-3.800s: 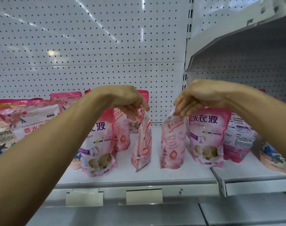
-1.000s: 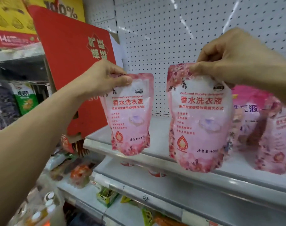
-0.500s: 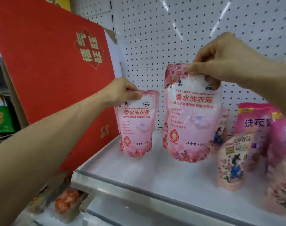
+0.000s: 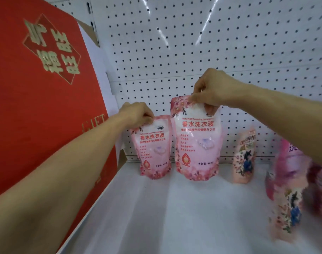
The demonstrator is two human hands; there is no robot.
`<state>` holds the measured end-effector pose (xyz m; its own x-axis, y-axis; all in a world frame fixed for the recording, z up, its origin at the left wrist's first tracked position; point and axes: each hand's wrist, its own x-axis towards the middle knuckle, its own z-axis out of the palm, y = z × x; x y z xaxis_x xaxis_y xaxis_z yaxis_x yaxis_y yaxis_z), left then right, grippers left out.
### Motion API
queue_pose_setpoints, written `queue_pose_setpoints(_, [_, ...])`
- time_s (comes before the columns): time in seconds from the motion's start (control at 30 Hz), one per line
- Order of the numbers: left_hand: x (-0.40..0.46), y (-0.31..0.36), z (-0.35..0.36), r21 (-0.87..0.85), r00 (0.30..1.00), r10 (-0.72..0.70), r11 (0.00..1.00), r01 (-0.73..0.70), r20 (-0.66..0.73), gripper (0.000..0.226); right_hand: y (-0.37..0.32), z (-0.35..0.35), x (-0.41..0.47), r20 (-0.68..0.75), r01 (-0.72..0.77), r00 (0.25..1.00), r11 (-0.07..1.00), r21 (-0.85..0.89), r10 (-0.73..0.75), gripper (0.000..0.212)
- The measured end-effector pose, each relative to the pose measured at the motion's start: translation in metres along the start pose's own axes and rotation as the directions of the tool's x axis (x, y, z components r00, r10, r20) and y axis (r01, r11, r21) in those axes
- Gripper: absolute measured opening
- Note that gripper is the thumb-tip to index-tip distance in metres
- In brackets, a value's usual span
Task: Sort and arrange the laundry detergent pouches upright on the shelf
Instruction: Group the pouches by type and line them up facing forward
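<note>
pink pouches upright, l hand & r hand pinching tops

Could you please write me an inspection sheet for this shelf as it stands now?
Surface: white metal shelf, bare toward the front.
Job's things: two pale pink perfumed-detergent pouches, smaller-looking one left, larger-looking one right, both upright near the back.
Clutter: peach floral pouch upright; blurred pink pouches at right.
Hands: left hand pinches the left pouch's top; right hand pinches the right pouch's top.
Cables: nothing seen.
Surroundings: white pegboard back panel; red cardboard gift box at left.
</note>
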<state>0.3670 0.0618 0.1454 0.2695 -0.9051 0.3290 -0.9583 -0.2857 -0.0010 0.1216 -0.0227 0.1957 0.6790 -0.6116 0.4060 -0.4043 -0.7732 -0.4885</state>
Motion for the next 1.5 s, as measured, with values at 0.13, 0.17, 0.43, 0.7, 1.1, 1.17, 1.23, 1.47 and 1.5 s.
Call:
queue_pose_setpoints(0.13, [0.011,-0.008,0.005,0.083,0.998,0.054,0.995,-0.051,-0.041,0.019,0.008,0.022,0.022,0.044,-0.114,0.992,0.992,-0.053,0.116,0.023])
queue_pose_setpoints(0.17, [0.012,-0.010,0.007,0.089,0.997,0.055,0.995,-0.051,-0.047,0.019,0.011,0.027,0.027,0.042,-0.125,0.991,0.990,-0.065,0.127,0.022])
queue_pose_setpoints(0.43, [0.010,-0.005,0.025,-0.012,0.991,-0.040,0.999,0.039,-0.126,0.025,0.026,0.069,0.037,0.033,-0.182,0.982,0.974,-0.134,0.188,0.017])
queue_pose_setpoints(0.7, [-0.021,0.011,0.071,-0.252,0.878,-0.235,0.958,0.137,-0.417,0.073,0.022,0.082,0.021,-0.064,-0.270,0.963,0.942,-0.198,0.262,0.035])
queue_pose_setpoints(1.1, [-0.058,0.034,0.176,-0.783,0.805,-0.592,0.522,0.339,-0.046,0.155,0.079,0.165,-0.046,-0.186,-0.490,0.836,0.855,0.172,0.517,0.138])
queue_pose_setpoints(1.17, [-0.059,0.035,0.180,-0.763,0.800,-0.597,0.544,0.349,-0.059,0.152,0.086,0.177,-0.054,-0.139,-0.505,0.830,0.834,0.222,0.540,0.123])
queue_pose_setpoints(1.23, [-0.060,0.033,0.182,-0.732,0.791,-0.608,0.570,0.372,-0.071,0.149,0.089,0.184,-0.059,-0.121,-0.529,0.822,0.824,0.204,0.557,0.097])
queue_pose_setpoints(1.47, [-0.054,0.026,0.184,-0.690,0.774,-0.623,0.610,0.389,-0.115,0.142,0.092,0.184,-0.051,-0.139,-0.529,0.818,0.825,0.200,0.559,0.071])
queue_pose_setpoints(1.5, [-0.054,0.026,0.184,-0.687,0.771,-0.626,0.612,0.392,-0.117,0.142,0.091,0.185,-0.051,-0.144,-0.529,0.816,0.824,0.202,0.559,0.072])
